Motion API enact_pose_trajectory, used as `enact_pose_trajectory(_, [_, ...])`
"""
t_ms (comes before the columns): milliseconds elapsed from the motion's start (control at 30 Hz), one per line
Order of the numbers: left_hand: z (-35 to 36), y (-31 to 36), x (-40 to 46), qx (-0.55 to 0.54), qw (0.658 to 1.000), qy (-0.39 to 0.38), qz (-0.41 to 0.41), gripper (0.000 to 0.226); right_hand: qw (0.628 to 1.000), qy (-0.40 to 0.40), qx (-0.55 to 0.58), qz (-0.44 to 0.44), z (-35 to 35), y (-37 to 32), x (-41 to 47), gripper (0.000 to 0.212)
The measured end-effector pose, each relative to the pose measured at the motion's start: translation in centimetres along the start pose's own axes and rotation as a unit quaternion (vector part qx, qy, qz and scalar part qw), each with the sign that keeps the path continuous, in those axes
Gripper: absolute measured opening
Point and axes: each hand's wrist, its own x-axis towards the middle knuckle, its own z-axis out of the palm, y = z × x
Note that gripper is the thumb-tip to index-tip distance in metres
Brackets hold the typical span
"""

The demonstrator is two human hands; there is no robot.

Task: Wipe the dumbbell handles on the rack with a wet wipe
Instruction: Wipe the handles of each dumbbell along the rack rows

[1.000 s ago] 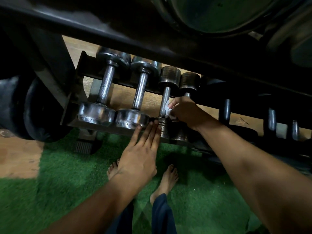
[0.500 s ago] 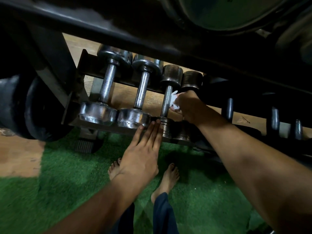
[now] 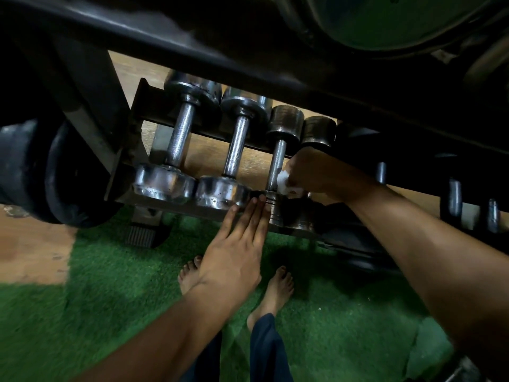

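Several steel dumbbells lie side by side on the low black rack (image 3: 176, 206). My right hand (image 3: 322, 173) grips a white wet wipe (image 3: 283, 181) round the handle of the fourth, dark-ended dumbbell (image 3: 318, 130), near its front end; that handle is hidden under my hand. Just left stands the third dumbbell's bare handle (image 3: 276, 164). My left hand (image 3: 237, 249) lies flat with straight fingers, fingertips touching the front heads of the second (image 3: 220, 193) and third dumbbells. The first dumbbell (image 3: 180, 133) sits at the rack's left end.
A dark upper rack beam (image 3: 248, 51) and big weight plates overhang the top of the view. Black dumbbells (image 3: 454, 199) continue to the right. A large black dumbbell head (image 3: 33, 172) hangs at left. My bare feet (image 3: 275, 293) stand on green turf beside wooden floor.
My right hand with the wipe slid back toward the front end of the fourth handle, after going up to its far end. My left hand stayed put.
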Motion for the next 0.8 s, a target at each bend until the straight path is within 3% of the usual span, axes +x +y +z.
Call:
enact_pose_trajectory(67, [-0.1, 0.0, 0.0, 0.002, 1.0, -0.006, -0.002, 0.095, 0.998, 0.048, -0.011, -0.027, -0.7, -0.8, 0.1, 0.015])
enact_pose_trajectory(133, [-0.2, 0.1, 0.0, 0.001, 1.0, -0.01, -0.003, 0.096, 0.985, 0.159, -0.004, -0.059, -0.9, -2.3, 0.5, 0.021])
enact_pose_trajectory(200, [-0.3, 0.1, 0.0, 0.0, 1.0, -0.011, -0.002, 0.096, 0.962, 0.243, -0.085, -0.094, -0.4, -3.2, 1.9, 0.021])
enact_pose_trajectory(233, [-0.4, 0.1, 0.0, -0.001, 1.0, -0.008, -0.003, 0.097, 0.953, 0.246, -0.137, -0.108, 0.0, -3.5, 2.7, 0.021])
enact_pose_trajectory(333, [-0.2, 0.1, 0.1, -0.003, 1.0, 0.006, -0.005, 0.097, 0.944, 0.161, -0.274, -0.092, 0.7, -3.5, 4.1, 0.022])
enact_pose_trajectory(433, [-0.1, 0.1, 0.1, -0.012, 1.0, 0.012, -0.005, 0.093, 0.914, 0.119, -0.36, -0.148, 1.1, -3.3, 4.5, 0.015])
enact_pose_trajectory(633, [0.3, 0.1, 0.0, -0.012, 1.0, 0.017, -0.005, 0.091, 0.91, -0.066, -0.386, -0.138, 0.9, -5.0, 4.9, 0.016])
enact_pose_trajectory(700, [0.2, 0.0, -0.1, -0.011, 1.0, 0.018, -0.003, 0.092, 0.889, -0.123, -0.409, -0.162, 0.9, -5.2, 5.2, 0.014])
enact_pose_trajectory(800, [0.3, 0.0, 0.0, -0.021, 1.0, 0.019, -0.005, 0.092, 0.87, -0.127, -0.421, -0.221, 0.8, -4.7, 5.4, 0.016])
